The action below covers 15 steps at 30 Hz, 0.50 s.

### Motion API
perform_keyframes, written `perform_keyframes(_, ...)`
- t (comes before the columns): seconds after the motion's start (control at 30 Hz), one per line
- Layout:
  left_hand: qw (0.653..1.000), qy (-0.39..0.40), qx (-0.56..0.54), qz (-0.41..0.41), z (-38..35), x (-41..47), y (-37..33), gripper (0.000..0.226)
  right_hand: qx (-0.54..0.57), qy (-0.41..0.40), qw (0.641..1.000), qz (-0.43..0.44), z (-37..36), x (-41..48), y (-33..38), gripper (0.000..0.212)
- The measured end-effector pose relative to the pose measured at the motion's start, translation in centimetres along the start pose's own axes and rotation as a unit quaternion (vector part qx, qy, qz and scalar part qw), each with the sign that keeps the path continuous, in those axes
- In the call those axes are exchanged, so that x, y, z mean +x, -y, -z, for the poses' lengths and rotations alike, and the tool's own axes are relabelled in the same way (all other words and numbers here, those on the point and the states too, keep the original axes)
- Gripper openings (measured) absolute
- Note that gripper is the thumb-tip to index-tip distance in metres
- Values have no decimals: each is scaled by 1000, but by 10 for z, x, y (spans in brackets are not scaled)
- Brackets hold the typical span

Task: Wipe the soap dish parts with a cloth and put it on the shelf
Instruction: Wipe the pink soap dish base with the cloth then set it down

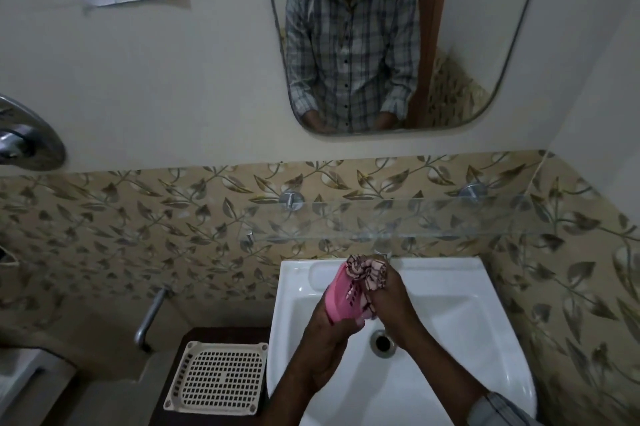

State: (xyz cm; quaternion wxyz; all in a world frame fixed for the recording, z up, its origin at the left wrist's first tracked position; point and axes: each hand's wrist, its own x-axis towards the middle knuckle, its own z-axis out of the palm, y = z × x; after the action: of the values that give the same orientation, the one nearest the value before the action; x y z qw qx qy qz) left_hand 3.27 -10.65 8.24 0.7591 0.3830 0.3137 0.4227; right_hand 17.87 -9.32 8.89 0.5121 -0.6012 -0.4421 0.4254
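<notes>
Over the white sink (450,304), the left hand (325,339) has its grip around the pink soap dish part (341,297), the right hand (391,301) clutches the bunched checked cloth (369,271) against it, below the glass shelf (433,221), with the cream grid tray (218,377) lying to the left.

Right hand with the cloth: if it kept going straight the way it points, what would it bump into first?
Probably the glass shelf just beyond the right hand and its cloth; depth is unclear.
</notes>
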Motion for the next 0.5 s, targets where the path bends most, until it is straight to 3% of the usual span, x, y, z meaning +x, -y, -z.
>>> perform_keyframes(0.1, 995, 43, -46, 82, 6, 7, -30, 62, -45, 54, 993, 95, 12, 0, 5, 32)
perform_keyframes(0.17, 985, 78, -43, 150, 12, 15, -44, 50, -128, 108, 969, 181, 15, 1, 3, 30)
perform_keyframes(0.27, 982, 91, 8, 166, 13, 18, -43, 45, -239, 137, 931, 240, 20, 4, -4, 34)
perform_keyframes(0.4, 995, 18, 20, 94, 13, 15, -16, 67, -376, 26, 855, 356, 11, -6, -9, 38)
perform_keyframes(0.43, 997, 8, 24, 70, 11, 15, -10, 66, -381, -9, 852, 358, 4, -12, -9, 39)
perform_keyframes(0.5, 998, -7, 49, 33, 8, 15, -1, 63, -362, -77, 890, 267, -11, -25, -6, 44)
